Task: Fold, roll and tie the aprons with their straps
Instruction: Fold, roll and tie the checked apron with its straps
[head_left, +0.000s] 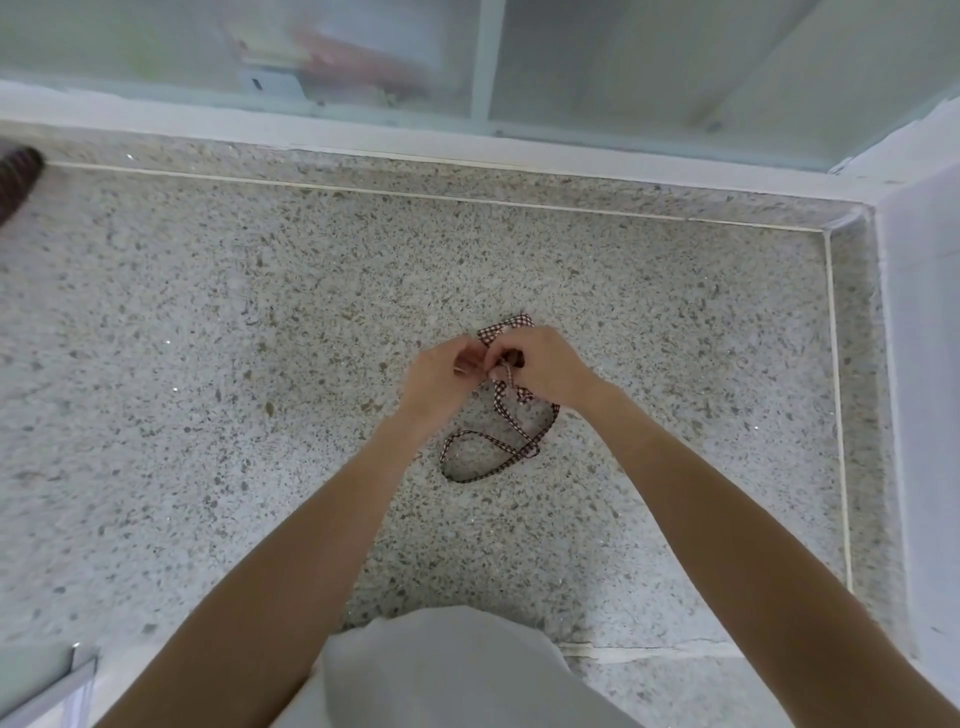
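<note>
A small rolled apron (511, 325) in red-and-white check lies on the speckled stone floor (208, 364), mostly hidden under my hands. Its checked strap (498, 447) trails toward me and loops on the floor. My left hand (447, 379) and my right hand (545, 369) meet over the roll. Both pinch the strap where it crosses the bundle. The fingertips and the knot area are partly hidden.
A white ledge with frosted glass panels (363, 62) runs along the far side. A white wall (919, 364) closes off the right. Another dark checked bundle (15, 171) shows at the far left edge. Grey cloth on my lap (447, 675) fills the bottom centre.
</note>
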